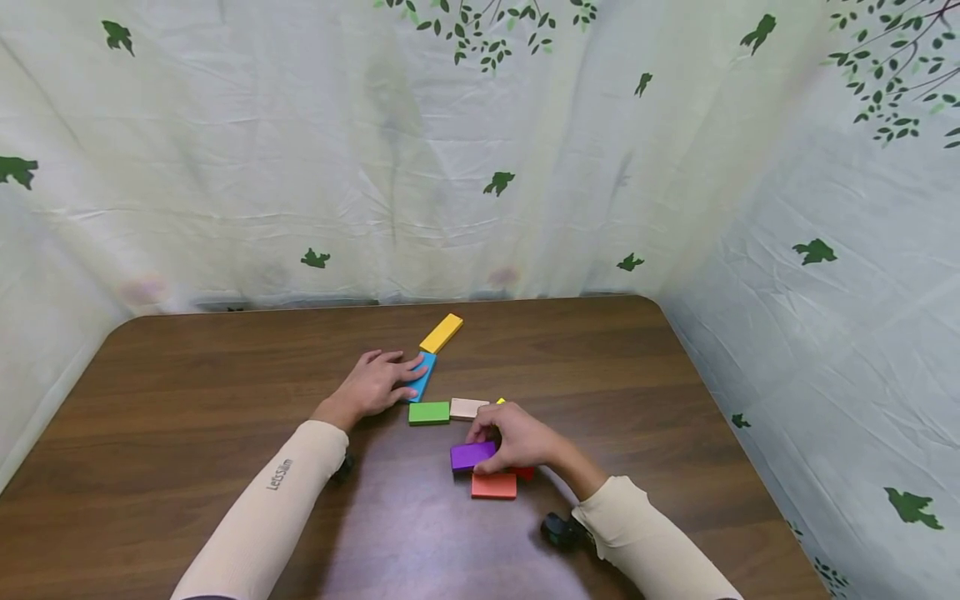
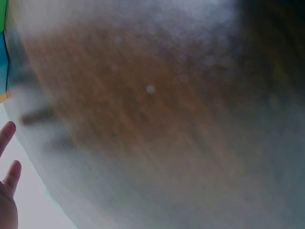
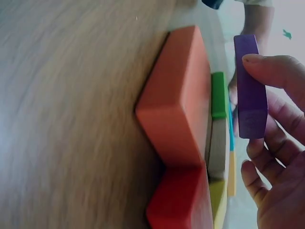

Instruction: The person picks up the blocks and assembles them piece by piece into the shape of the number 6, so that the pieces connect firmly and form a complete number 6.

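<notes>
My left hand [image 1: 372, 385] lies with spread fingers on a blue block [image 1: 424, 385], which lies flat and slanted. In the left wrist view only two of its fingers show at the left edge. Between thumb and fingers, my right hand [image 1: 522, 437] pinches a purple block [image 1: 471, 456]. The right wrist view shows this purple block [image 3: 251, 90] raised off the table. Just below it lies a coral block [image 1: 493, 487], touching a red block [image 1: 524, 472] that is partly hidden by the right hand.
An orange-yellow block [image 1: 441, 333] slants away at the blue block's far end. Near its other end lies a green block [image 1: 429, 413], then a pale pink block [image 1: 468, 408] and a mostly hidden yellow block [image 1: 501, 401]. White curtains [image 1: 300, 167] surround the wooden table [image 1: 225, 392].
</notes>
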Demonstrator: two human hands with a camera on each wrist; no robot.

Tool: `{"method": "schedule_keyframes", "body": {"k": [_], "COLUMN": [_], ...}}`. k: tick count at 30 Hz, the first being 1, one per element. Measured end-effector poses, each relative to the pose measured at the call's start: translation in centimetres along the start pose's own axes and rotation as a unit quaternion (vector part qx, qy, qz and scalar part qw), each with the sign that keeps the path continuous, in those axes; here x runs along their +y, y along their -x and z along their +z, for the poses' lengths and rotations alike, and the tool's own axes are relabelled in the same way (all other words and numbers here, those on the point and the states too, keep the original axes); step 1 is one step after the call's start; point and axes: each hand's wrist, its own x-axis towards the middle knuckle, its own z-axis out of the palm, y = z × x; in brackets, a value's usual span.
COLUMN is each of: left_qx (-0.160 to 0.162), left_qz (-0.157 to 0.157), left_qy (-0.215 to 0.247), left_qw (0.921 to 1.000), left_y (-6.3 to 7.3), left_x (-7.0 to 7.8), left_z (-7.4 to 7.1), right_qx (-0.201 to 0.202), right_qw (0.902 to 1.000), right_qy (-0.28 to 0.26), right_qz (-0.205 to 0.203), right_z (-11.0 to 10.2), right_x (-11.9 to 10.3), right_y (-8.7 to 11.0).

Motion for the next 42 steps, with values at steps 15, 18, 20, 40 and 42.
{"method": "schedule_keyframes", "body": {"k": [15, 18, 20, 40, 42], "left_qx": [-0.001, -0.001, -0.001, -0.001, 0.0], "left_qz": [-0.002, -0.001, -0.002, -0.008, -0.008], "left_qy": [0.007, 0.006, 0.006, 0.01, 0.011], "left_qw": [1.0, 1.0, 1.0, 0.9999, 0.9999], "left_y": [0.0, -0.1, -0.1, 0.0, 0.0], "left_x": [-0.1, 0.0, 0.0, -0.1, -0.1], "left_z": [0.0, 0.0, 0.0, 0.1, 0.1], "right_qx": [-0.014, -0.023, -0.03, -0.056, -0.057], "right_qw": [0.999, 0.9989, 0.9986, 0.99, 0.9884], "right_qy": [0.039, 0.038, 0.041, 0.125, 0.136], "right_qz": [-0.019, -0.017, -0.014, -0.035, -0.034], "right_z": [1.8, 2.0, 2.2, 3.8, 3.8], "right_x": [-0.8, -1.1, -1.3, -2.1, -2.2], "right_y": [-2.2, -2.6, -2.8, -2.9, -2.9]}}
